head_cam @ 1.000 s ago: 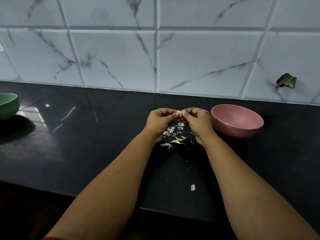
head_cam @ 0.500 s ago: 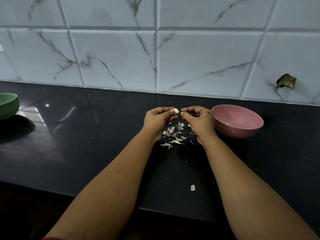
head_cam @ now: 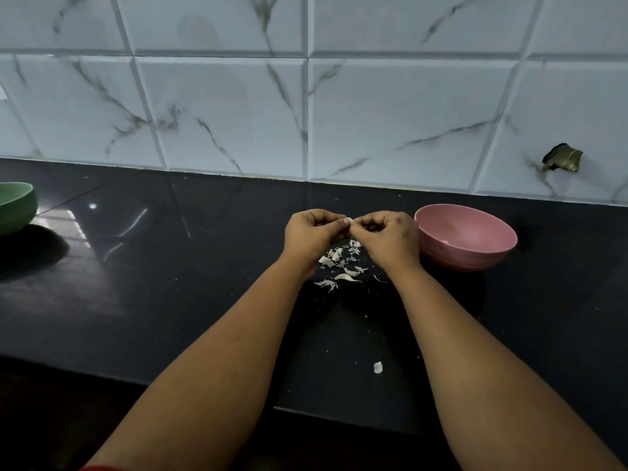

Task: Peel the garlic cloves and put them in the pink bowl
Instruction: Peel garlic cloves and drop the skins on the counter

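Pale bits in pink bowl (head_cam: 475,253); both hands (head_cam: 350,232) pinching one garlic clove (head_cam: 348,220).

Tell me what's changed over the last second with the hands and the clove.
The hands parted briefly, the garlic clove staying pinched in the left hand; now the right hand has closed back in and its fingertips meet the clove again. The pink bowl, the peel scraps and the green bowl haven't moved.

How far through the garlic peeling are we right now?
Done: loose skins litter the counter, and something pale lies in the pink bowl, likely a peeled clove. In hand: left hand and right hand pinch one clove. Left: finishing it, dropping it in.
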A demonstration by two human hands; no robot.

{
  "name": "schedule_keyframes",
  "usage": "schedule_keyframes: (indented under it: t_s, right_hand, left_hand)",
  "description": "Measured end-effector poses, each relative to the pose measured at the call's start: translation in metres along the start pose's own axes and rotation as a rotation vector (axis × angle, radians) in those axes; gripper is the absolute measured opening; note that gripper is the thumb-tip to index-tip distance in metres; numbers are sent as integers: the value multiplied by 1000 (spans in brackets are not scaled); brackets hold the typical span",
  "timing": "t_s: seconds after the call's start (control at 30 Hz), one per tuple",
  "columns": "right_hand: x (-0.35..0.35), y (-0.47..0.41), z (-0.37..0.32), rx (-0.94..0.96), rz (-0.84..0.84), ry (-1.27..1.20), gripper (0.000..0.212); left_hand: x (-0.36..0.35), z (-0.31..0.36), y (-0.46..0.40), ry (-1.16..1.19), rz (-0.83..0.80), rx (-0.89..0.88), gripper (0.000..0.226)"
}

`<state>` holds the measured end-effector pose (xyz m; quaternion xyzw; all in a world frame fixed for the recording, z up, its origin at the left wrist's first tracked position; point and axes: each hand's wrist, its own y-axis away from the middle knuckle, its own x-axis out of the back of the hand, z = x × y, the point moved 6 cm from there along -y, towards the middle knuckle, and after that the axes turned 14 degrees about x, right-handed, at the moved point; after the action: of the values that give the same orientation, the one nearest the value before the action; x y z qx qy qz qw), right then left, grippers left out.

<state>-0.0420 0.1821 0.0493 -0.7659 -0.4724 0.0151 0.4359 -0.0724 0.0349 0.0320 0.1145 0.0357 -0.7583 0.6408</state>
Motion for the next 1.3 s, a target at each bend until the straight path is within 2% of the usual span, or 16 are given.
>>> schedule_keyframes:
  t_s: [0.3, 0.53, 0.83, 1.0, 1.17, 1.3]
  right_hand:
    - [-1, -3, 3, 63, -13, 31, 10]
    - [-6, -4, 12, -7, -17, -68, 6]
    - [-18, -2, 13, -65, -93, -85, 13]
    - [-22, -2, 16, -146, -78, -249, 20]
    - [-20, 1, 15, -95, -73, -265, 3]
    - [-16, 2, 13, -133, -28, -393, 14]
  left_hand:
    - [-3, -2, 0, 8, -28, 3, 5]
    - [-1, -6, -4, 85, -65, 42, 6]
    - [-3, -8, -6, 91, -86, 53, 12]
    - [0, -8, -9, 138, -44, 51, 9]
    - [0, -8, -8, 131, -44, 46, 5]
    - [-1, -6, -7, 117, -90, 42, 9]
